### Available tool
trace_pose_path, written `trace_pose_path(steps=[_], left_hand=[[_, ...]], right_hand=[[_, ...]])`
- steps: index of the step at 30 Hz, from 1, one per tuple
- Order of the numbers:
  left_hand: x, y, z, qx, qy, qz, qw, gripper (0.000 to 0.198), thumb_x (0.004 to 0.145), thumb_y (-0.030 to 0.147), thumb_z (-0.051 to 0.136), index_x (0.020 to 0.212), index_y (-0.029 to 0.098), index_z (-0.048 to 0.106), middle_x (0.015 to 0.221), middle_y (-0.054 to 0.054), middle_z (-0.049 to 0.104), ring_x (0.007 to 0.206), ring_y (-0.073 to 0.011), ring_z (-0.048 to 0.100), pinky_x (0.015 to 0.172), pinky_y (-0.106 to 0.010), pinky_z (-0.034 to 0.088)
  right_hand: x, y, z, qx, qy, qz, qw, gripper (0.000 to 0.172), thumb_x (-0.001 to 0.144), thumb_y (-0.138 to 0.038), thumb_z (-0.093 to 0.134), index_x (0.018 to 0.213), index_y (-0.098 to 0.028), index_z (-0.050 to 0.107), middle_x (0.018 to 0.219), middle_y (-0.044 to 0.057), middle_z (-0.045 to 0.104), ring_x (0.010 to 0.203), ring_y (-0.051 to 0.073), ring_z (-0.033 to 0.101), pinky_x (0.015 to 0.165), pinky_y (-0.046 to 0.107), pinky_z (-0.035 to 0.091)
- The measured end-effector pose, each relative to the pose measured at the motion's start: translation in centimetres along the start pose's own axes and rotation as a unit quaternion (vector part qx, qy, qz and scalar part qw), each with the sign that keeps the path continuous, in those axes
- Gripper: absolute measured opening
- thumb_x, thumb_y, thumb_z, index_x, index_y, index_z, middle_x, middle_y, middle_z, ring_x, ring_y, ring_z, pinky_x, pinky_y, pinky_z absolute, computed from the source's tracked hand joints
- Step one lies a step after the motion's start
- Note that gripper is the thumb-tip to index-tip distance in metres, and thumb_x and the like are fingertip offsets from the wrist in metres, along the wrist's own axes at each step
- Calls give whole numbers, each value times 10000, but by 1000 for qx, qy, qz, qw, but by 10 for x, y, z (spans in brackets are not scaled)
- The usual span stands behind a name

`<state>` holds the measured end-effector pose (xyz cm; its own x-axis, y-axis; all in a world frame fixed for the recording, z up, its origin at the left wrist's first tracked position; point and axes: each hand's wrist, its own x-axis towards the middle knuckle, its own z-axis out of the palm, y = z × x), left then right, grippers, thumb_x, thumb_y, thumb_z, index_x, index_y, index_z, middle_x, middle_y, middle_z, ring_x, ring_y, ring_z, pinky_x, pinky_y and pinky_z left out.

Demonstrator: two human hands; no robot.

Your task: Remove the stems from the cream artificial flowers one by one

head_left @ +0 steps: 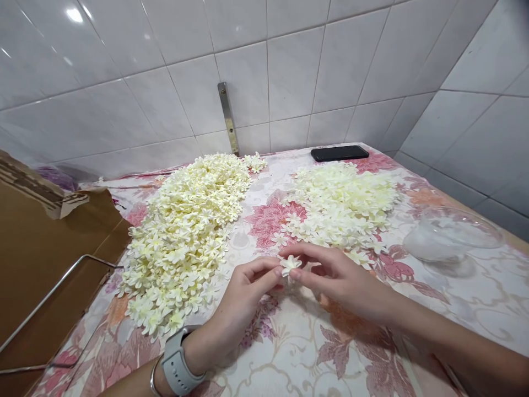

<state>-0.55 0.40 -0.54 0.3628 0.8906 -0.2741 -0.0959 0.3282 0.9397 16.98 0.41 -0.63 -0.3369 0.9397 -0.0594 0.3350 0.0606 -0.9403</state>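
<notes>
Between my two hands is a small white flower (291, 266) with several petals, held above the tablecloth. My left hand (252, 286), with a pale watch and a bangle at the wrist, pinches its left side between thumb and fingertips. From the right, my right hand (330, 273) grips the petals with thumb and forefinger. A large heap of cream-white flowers (185, 237) lies to the left. A flatter pile of similar white flowers or petals (343, 204) spreads just beyond my right hand.
A clear bowl (452, 234) with whitish contents stands at the right. At the back lies a black phone (339, 153). A cardboard box (61, 264) and a bent metal rod (49, 300) are at the left. Behind the floral tablecloth (297, 353) rises a tiled wall (289, 71) with a metal bracket (228, 118).
</notes>
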Motion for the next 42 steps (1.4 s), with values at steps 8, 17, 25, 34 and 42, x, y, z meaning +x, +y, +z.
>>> trace_pose_path(steps=[8,17,25,34,42], left_hand=[[1,-2,-2,9,36,-8,999,136,753,303,685,772,169,682,785,-16,640,733,-124,564,690,-218,424],[-2,1,1,-38,8,-44,998,192,728,293,718,870,190,638,788,-4,647,683,-117,592,644,-225,447],[-1,3,3,-23,54,-17,998,113,695,228,743,750,167,665,715,15,631,643,-91,573,631,-191,443],[-1,2,1,5,34,-22,999,239,635,278,786,806,178,654,711,13,618,653,-117,577,620,-224,469],[1,1,-1,63,50,49,996,111,706,257,725,696,173,653,714,11,628,692,-122,572,660,-222,469]], right_hand=[[2,1,2,188,7,40,981,320,716,-404,711,664,-179,488,632,-55,468,561,82,458,505,203,362],[2,1,-1,208,-34,56,976,248,739,-377,688,682,-152,601,634,-13,586,591,107,542,579,231,430],[-3,-4,6,-137,126,-103,977,205,821,-302,558,661,-198,487,644,-3,530,578,128,476,528,250,361],[-2,-2,7,-191,45,-151,969,252,882,-165,366,642,-199,436,597,-10,466,539,122,436,517,247,333],[-5,-8,6,-142,-4,-84,986,247,898,-276,392,690,-190,494,637,0,497,589,139,465,548,258,340]])
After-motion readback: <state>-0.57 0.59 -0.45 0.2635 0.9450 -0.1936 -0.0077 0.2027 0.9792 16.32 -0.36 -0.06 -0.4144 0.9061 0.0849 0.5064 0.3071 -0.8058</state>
